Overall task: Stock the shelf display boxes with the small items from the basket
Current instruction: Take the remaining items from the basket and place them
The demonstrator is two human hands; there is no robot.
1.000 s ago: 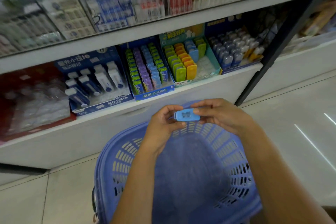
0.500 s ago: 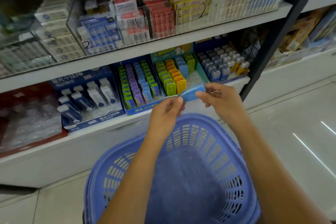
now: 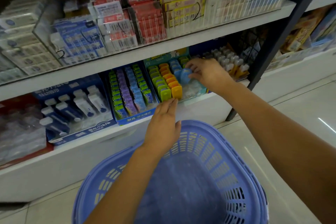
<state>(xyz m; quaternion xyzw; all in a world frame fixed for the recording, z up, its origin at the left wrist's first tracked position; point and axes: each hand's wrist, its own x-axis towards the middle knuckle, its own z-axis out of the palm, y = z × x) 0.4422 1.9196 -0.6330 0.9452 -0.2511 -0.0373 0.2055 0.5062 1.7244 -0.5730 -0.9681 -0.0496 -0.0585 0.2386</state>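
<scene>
My right hand (image 3: pixel 205 72) reaches into the teal display box (image 3: pixel 197 91) on the lower shelf and pinches a small blue item (image 3: pixel 185 75) at the front of the blue row. Rows of green, orange and blue items (image 3: pixel 164 85) stand upright in that box; its front right part holds clear plastic. My left hand (image 3: pixel 163 125) hovers flat with straight fingers above the blue basket (image 3: pixel 214 152), just below the shelf edge, holding nothing. The basket floor shows no items.
A blue display box of green, purple and blue packs (image 3: pixel 131 94) stands left of the teal one, then a box of white correction tapes (image 3: pixel 76 107). A black shelf post (image 3: pixel 269 45) rises at right. The upper shelf (image 3: pixel 163 45) overhangs the boxes.
My right hand carried the blue item from above the basket up into the teal box. My left hand let go of it and stayed low, fingers straightened.
</scene>
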